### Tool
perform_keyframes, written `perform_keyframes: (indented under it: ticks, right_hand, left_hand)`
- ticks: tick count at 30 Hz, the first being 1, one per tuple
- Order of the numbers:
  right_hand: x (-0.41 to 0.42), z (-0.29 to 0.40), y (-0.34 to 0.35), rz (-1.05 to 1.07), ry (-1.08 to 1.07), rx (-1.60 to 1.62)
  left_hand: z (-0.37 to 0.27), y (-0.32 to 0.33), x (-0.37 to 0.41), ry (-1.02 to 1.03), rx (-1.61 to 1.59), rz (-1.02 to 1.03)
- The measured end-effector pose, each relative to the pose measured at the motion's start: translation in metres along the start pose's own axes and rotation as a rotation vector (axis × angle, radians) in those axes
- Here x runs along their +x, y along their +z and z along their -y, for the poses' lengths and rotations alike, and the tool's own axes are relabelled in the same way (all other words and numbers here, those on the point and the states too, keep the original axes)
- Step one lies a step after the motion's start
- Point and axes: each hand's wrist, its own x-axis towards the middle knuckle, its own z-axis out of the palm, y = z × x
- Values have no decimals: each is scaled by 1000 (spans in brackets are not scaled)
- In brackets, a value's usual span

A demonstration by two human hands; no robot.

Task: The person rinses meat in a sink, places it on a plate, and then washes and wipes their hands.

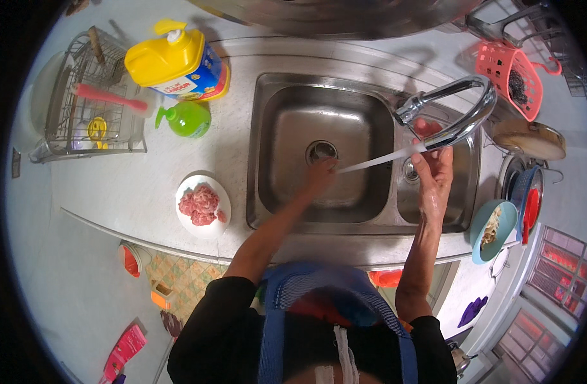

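My right hand (433, 168) is around the spout end of the chrome faucet (471, 127), over the small basin of the steel double sink (322, 225). From the spout a white stream of water (380, 159) runs slantwise into the large basin. At the stream's lower end, close to the drain (318, 151), my left hand (323, 173) is blurred; whether its fingers are apart does not show. A white plate (208, 234) with raw ground meat (200, 205) stands on the counter, left of the sink.
A green pump bottle (191, 119), a yellow detergent jug (178, 60) and a wire dish rack (96, 151) stand at the left. On the right are a light-blue bowl (507, 213) holding pale cut food, a pink basket (531, 96) and a round wooden board (528, 139).
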Motion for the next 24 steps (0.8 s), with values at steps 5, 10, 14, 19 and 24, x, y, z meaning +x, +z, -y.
perform_keyframes:
  ticks: [5,10,14,19,24]
  right_hand:
    - [-18,-84,14,7,449,387]
    - [-37,-131,44,82,702,519]
    - [-49,-85,54,328,615,300]
    - [-55,-115,13,685,767,434]
    - [-100,-223,-1,672,-13,-659]
  left_hand:
    - [-73,5,22,-32,-1047,97]
    - [-87,-3,33,-746,-1515,71]
    - [-62,-12,-20,167,-52,-328]
    - [-94,-53,-71,-200,-114,-177]
    - [-62,-43,-105,121,555,118]
